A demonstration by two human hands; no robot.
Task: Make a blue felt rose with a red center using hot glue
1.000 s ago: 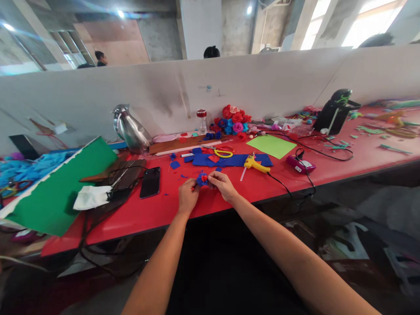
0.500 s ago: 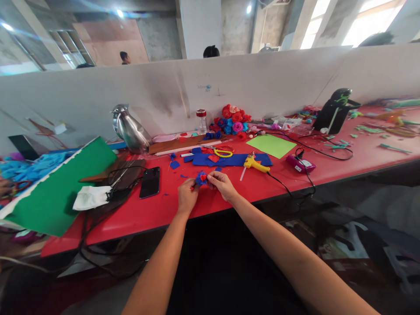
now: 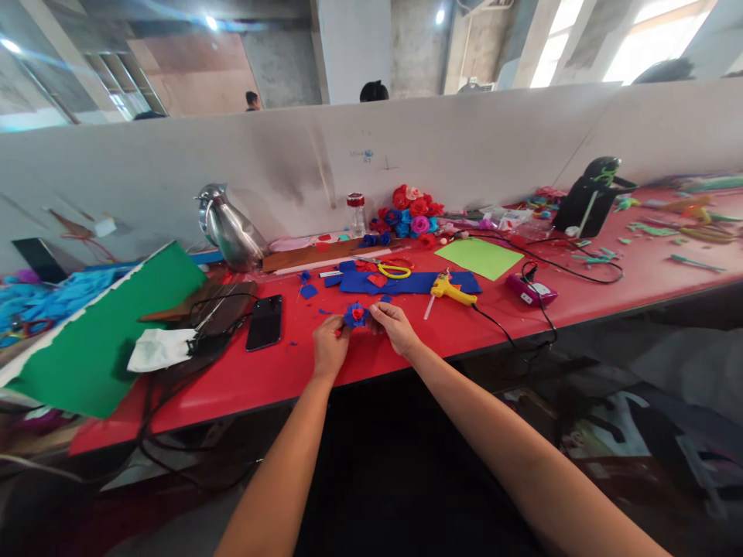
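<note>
A small paper flower, blue outside with a red centre, is held between my two hands above the red table. My left hand is closed on its left underside. From the right, my right hand pinches the flower's edge. Just beyond lie a blue paper strip, yellow-handled scissors and blue and red scraps. A yellow glue gun rests on the strip's right end.
A black phone, a green sheet and a steel jug are to the left. Behind are a glass jar and paper flowers. A purple power socket with cables lies right.
The flower has turned slightly, showing its red centre more squarely. Both hands keep their hold and have barely moved. A person beyond the partition has shifted right.
</note>
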